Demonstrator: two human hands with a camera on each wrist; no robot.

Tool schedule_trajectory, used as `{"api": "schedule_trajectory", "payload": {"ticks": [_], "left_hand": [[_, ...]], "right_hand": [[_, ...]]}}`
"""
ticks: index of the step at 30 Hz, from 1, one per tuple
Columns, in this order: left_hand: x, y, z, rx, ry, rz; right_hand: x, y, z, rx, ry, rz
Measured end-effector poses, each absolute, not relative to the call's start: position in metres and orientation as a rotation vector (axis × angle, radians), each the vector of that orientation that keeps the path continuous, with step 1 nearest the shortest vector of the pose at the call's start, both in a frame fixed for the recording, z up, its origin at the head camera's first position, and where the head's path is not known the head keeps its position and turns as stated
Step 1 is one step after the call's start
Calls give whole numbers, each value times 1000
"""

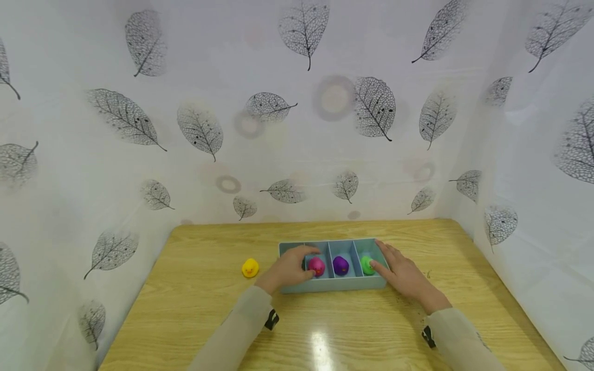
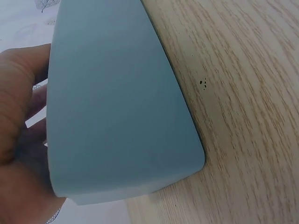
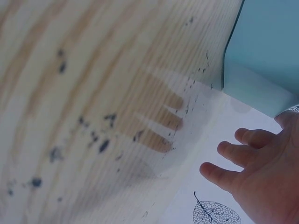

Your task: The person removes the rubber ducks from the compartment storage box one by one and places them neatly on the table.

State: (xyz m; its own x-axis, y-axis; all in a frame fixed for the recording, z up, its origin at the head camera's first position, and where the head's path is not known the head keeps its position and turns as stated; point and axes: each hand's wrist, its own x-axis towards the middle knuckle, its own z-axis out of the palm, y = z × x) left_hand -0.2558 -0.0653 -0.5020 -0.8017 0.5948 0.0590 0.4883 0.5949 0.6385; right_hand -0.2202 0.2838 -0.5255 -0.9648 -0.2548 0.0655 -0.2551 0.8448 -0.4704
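Note:
A pale blue divided box (image 1: 334,284) holds a pink rubber duck (image 1: 317,267), a purple rubber duck (image 1: 341,266) and a green rubber duck (image 1: 367,265), each in its own compartment. My left hand (image 1: 291,267) reaches over the box's left part, thumb and fingers spread either side of the pink duck. It partly hides the leftmost compartment. At the right end, my right hand (image 1: 407,275) lies along the box's side, its thumb overlapping the green duck in the head view. Its other fingers extend outside the box in the right wrist view. The box wall (image 2: 117,102) fills the left wrist view.
A yellow rubber duck (image 1: 250,268) sits on the wooden table (image 1: 185,309), left of the box. White curtains (image 1: 297,149) printed with dark leaves hang behind the table and along both sides. Small dark marks (image 3: 103,145) dot the tabletop by my right hand.

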Motion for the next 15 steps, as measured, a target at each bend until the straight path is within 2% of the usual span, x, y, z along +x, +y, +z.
{"api": "schedule_trajectory", "payload": {"ticks": [15], "left_hand": [[-264, -51, -498, 926, 2638, 827]], "right_hand": [[-220, 286, -528, 414, -3024, 769]]}}
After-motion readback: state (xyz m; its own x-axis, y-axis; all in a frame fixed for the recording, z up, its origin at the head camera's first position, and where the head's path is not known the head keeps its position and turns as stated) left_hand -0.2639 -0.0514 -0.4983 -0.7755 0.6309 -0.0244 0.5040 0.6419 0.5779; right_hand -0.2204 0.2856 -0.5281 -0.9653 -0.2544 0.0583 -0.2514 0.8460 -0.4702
